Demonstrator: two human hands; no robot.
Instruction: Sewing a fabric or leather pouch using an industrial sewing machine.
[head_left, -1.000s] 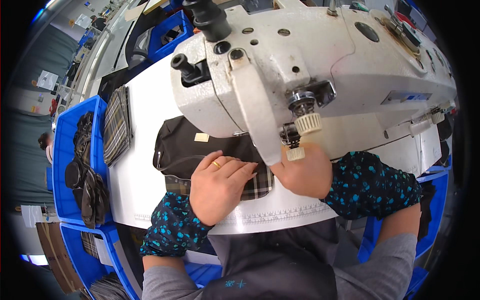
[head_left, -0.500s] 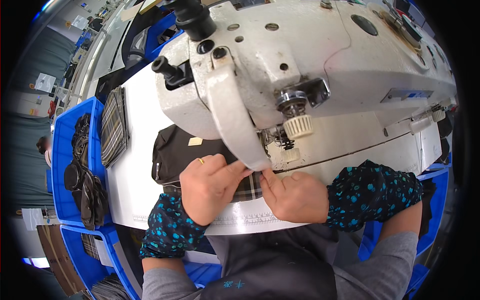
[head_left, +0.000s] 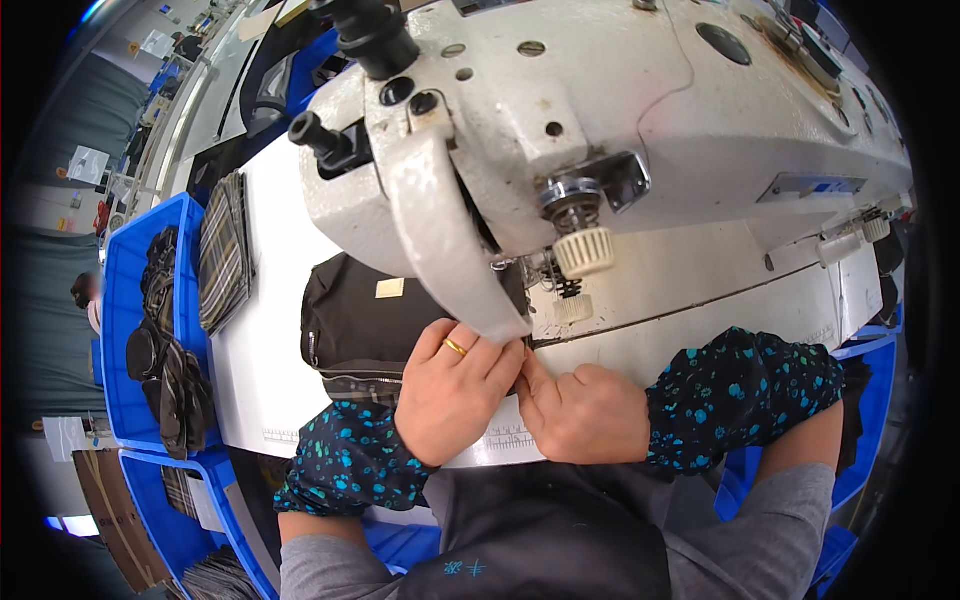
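A dark fabric piece [head_left: 360, 300] with a zipper [head_left: 362, 378] along its near edge and a small cream label [head_left: 390, 289] lies on the white sewing machine bed. Its right edge runs beneath the head of the sewing machine [head_left: 480, 120]. Over that edge, close to the lower end of the machine's curved white guard [head_left: 450, 235], my left hand [head_left: 458, 390] bends its fingers onto the cloth; a gold ring shows. Fingertips almost touching it, my right hand [head_left: 585, 410] pinches the same edge. The needle area is mostly hidden behind the guard.
Folded plaid cloth pieces [head_left: 226, 255] are stacked at the table's left side. Beside them a blue bin [head_left: 115, 300] holds dark fabric parts, with another blue bin [head_left: 150, 500] below it. More blue bins [head_left: 875, 420] stand at the right.
My left hand has shifted right and nearer to me, closer to my right hand. The plaid part once visible between the hands is covered now, and more of the zipper edge shows.
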